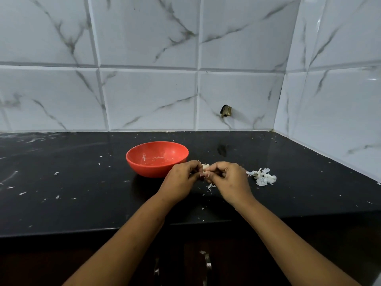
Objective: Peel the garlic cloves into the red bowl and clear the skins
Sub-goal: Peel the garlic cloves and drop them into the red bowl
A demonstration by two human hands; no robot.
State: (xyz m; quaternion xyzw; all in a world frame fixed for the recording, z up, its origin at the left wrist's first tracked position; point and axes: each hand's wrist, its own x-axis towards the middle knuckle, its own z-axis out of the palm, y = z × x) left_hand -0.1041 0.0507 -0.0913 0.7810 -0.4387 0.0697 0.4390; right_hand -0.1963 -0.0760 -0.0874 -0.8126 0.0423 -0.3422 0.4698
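Note:
A red bowl point(157, 158) stands on the black counter point(82, 182), holding only a few pale specks. Just right of it, above the counter, my left hand point(182, 178) and my right hand point(228, 179) meet, fingers curled, and pinch a pale garlic clove point(205, 166) between them. Most of the clove is hidden by my fingers. A heap of white garlic skins point(262, 176) lies on the counter to the right of my right hand. A few small skin flakes point(210, 186) lie under my hands.
Tiny skin bits are scattered over the counter, mostly on the left. A marbled tile wall point(144, 89) backs the counter and turns a corner at the right. A dark hole point(226, 111) marks the wall. The counter's front edge runs below my forearms.

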